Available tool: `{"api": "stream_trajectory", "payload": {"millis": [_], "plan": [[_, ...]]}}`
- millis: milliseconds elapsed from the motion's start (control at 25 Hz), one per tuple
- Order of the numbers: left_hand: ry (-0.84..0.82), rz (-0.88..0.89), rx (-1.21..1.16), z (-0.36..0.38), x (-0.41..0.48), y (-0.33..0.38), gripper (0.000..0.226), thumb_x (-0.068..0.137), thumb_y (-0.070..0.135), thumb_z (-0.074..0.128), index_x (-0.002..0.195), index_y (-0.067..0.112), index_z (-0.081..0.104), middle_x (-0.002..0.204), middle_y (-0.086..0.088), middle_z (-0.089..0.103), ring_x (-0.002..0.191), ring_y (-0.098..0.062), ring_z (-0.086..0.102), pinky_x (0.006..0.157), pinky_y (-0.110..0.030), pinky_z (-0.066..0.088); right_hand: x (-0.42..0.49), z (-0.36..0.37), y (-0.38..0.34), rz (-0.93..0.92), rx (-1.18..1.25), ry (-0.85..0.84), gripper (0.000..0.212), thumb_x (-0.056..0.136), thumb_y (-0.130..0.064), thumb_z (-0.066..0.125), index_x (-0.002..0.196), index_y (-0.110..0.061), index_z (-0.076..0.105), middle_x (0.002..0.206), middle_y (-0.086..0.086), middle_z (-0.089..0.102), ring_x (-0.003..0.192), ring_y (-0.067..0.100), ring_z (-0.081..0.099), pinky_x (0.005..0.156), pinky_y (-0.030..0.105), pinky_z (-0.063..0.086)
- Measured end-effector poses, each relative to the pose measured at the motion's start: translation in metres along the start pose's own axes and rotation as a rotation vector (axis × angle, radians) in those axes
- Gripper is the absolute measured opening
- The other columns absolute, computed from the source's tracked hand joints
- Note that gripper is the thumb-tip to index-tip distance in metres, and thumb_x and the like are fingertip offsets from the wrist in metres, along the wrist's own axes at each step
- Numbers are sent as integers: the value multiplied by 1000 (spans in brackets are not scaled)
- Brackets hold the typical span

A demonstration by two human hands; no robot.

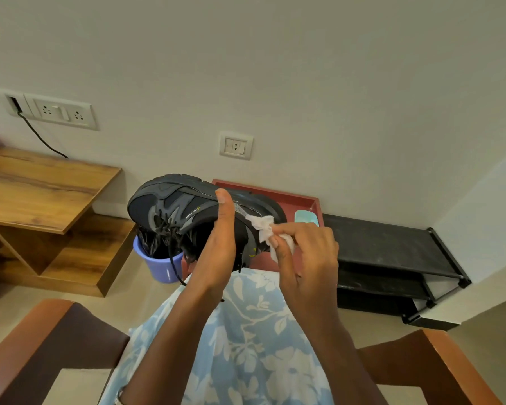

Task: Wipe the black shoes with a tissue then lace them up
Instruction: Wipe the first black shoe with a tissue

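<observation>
Over the floral-print lap [246,331], the right grip [307,252] pinches a crumpled tissue [262,226] between thumb and fingertips and presses it to the heel side of the black shoe [170,200]. The left grip [216,244] clasps that shoe mid-body, thumb laid across the upper. Its loose laces [164,229] dangle toward the purple bucket [158,264]. To wipe well, I'd brace firmly with the left, rub short strokes along the sole seam, refold to a clean face, and turn the shoe.
</observation>
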State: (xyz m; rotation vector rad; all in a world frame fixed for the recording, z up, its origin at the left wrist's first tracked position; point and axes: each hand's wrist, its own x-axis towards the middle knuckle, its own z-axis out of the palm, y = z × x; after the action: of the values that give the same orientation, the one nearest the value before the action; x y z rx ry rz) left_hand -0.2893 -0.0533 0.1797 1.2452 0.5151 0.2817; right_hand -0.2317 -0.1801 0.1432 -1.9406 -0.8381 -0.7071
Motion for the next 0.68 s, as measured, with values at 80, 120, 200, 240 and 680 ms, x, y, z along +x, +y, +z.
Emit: {"api": "stream_trajectory", "payload": {"millis": [80, 120, 200, 240, 680], "plan": [[-21, -38, -2, -1, 3, -1, 126, 44, 109, 34, 146, 37, 46, 151, 7, 50, 141, -17, 44, 120, -50, 26, 1, -2, 0, 69, 41, 7, 13, 95, -17, 66, 104, -26, 63, 99, -12, 65, 93, 1, 54, 74, 25, 49], [-48, -29, 6, 0, 1, 0, 123, 47, 109, 34, 144, 35, 49, 148, 6, 53, 138, -16, 47, 119, -49, 28, 7, -3, -1, 99, 49, -1, 9, 96, -19, 65, 104, -24, 66, 98, -13, 65, 93, 1, 54, 73, 23, 48], [-84, 35, 2, 5, -5, 5, 103, 55, 104, 34, 129, 37, 63, 132, 8, 66, 127, -12, 58, 115, -45, 36, 28, -7, -2, 106, 21, -30, 9, 98, -23, 63, 105, -23, 69, 99, -13, 66, 93, 2, 53, 76, 21, 46], [-88, 56, -5, 7, -7, 8, 92, 58, 100, 35, 119, 40, 68, 125, 10, 70, 122, -10, 61, 114, -44, 39, 38, -8, -2, 89, -1, -53, 11, 99, -26, 62, 106, -24, 69, 100, -12, 66, 94, 3, 52, 78, 24, 46], [-27, 19, -108, -2, -6, 23, 67, 73, 91, 35, 87, 41, 77, 102, 11, 76, 122, -19, 61, 113, -49, 39, 23, -12, -4, 146, 126, -27, 10, 96, -12, 66, 104, -17, 68, 103, -13, 61, 97, 7, 60, 79, 12, 48]]}}
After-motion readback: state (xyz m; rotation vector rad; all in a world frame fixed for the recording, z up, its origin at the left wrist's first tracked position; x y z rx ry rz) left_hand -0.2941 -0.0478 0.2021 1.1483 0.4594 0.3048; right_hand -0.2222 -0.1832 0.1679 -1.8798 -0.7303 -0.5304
